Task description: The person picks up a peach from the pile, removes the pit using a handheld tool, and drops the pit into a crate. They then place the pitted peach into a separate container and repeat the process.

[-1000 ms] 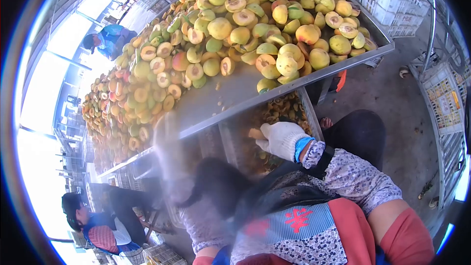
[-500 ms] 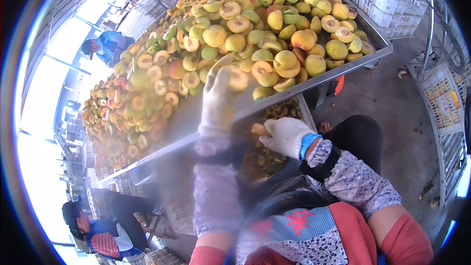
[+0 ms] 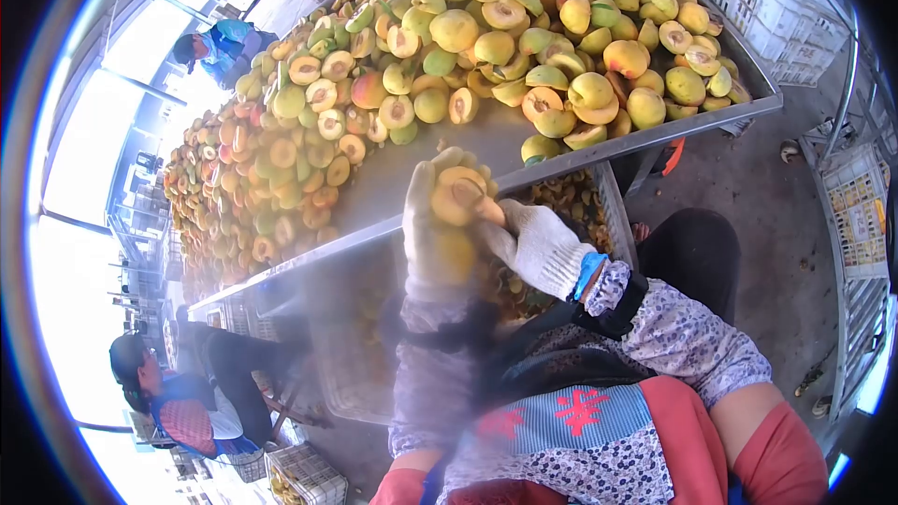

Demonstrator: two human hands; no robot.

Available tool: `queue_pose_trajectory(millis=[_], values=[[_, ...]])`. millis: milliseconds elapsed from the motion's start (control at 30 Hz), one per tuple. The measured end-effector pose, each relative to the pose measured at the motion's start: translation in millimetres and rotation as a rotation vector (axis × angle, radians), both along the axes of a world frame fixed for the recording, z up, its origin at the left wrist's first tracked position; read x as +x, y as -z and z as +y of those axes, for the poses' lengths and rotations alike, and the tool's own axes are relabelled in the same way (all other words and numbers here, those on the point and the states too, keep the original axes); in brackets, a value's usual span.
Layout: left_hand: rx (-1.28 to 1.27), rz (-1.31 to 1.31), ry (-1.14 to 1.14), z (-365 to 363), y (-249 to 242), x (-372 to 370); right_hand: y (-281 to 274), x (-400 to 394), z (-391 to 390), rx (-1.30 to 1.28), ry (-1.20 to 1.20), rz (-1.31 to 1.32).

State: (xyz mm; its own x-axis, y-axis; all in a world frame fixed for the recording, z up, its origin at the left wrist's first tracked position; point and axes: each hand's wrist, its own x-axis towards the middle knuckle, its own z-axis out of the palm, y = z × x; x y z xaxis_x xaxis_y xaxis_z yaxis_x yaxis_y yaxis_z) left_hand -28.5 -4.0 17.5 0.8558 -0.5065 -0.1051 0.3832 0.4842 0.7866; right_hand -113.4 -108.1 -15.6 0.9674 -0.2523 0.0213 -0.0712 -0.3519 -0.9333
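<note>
My left hand (image 3: 426, 248), in a pale work glove, is closed around a halved peach (image 3: 455, 196) with its cut face turned up. Beside it, my right hand (image 3: 544, 248) wears a white knitted glove, its fingers pinched together. A small tan tip (image 3: 489, 211) sticks out from those fingers against the peach half; whether it is a tool or a bare fingertip I cannot make out. Both hands are over the near rim of a metal table (image 3: 374, 189) heaped with whole and halved peaches (image 3: 453, 31). Haze blurs the left hand and forearm.
Below the rim, a crate (image 3: 613, 210) holds fruit scraps. White crates (image 3: 748, 14) are stacked at the far right, near a metal rack (image 3: 842, 318). One person (image 3: 201, 411) sits at lower left; another person (image 3: 224, 47) is beyond the heap.
My left hand has come back from the heap toward me, bringing a peach half to my right hand. The right fingertips now meet the fruit. The view has shifted slightly.
</note>
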Motion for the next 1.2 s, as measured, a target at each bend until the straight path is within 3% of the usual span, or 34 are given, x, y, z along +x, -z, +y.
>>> queue_pose_trajectory(millis=[167,233,267,333,367,400,433,467,533,600,633,667,700,733,800,867,933,1067,1133,1200], values=[[0.088,-0.112,-0.148,-7.9,8.3,-6.2,6.2,0.5,14.9,0.399,-0.038,0.038],[0.220,-0.354,-0.196,-7.4,17.5,-4.5,12.4,-1.3,19.9,0.462,-0.059,0.007],[0.221,-0.353,-0.194,-6.6,22.2,-3.1,12.3,-1.6,21.0,0.524,-0.081,-0.028],[0.656,-0.891,-0.314,-4.3,29.2,-1.2,8.0,-4.4,16.7,0.595,-0.121,0.066],[0.656,-0.891,-0.312,-4.1,28.9,-1.5,5.9,-5.5,12.7,0.661,-0.165,0.161],[0.516,-0.715,-0.262,-4.0,27.8,-1.4,9.7,-4.3,6.5,0.661,-0.163,0.160],[0.378,-0.539,-0.213,-3.5,26.1,-1.0,16.6,-2.0,-1.5,0.657,-0.269,0.208],[0.377,-0.540,-0.212,-2.9,18.6,-0.9,19.8,-0.4,-6.3,0.651,-0.375,0.254],[0.174,-0.142,0.005,-0.3,-2.9,-0.3,6.1,-4.3,-9.1,0.579,-0.372,0.240],[0.214,-0.120,0.070,5.8,-7.3,9.1,-13.2,-8.3,-6.6,0.430,-0.202,0.215],[0.282,-0.054,0.116,6.4,-3.9,16.4,3.6,-4.7,0.9,0.431,-0.206,0.216],[0.349,0.011,0.161,7.4,-1.6,20.4,34.5,1.9,12.7,0.388,-0.183,0.052],[0.395,-0.049,0.054,0.7,2.3,15.2,36.3,5.9,17.9,0.343,-0.156,-0.113],[0.395,-0.051,0.055,-2.0,5.7,11.2,37.4,2.9,13.5,0.342,-0.155,-0.115],[0.245,-0.106,-0.083,-2.0,14.4,3.8,-1.7,-7.8,-2.0,0.923,-0.390,0.494],[0.169,-0.067,-0.098,-0.2,18.3,6.4,-5.9,-7.6,-5.5,1.038,-0.428,0.536],[0.402,-0.261,0.049,3.7,14.1,13.7,-12.1,-7.8,-6.8,0.930,-0.388,0.587],[0.501,-0.127,0.039,0.1,17.0,11.8,2.9,-7.2,-8.1,0.800,-0.385,0.594],[0.156,-0.065,0.094,2.2,27.5,8.9,9.7,-8.2,-11.9,1.429,-0.640,0.669],[0.040,0.017,0.090,-3.7,20.8,4.9,17.2,-2.8,-10.6,1.529,-0.711,0.640]])
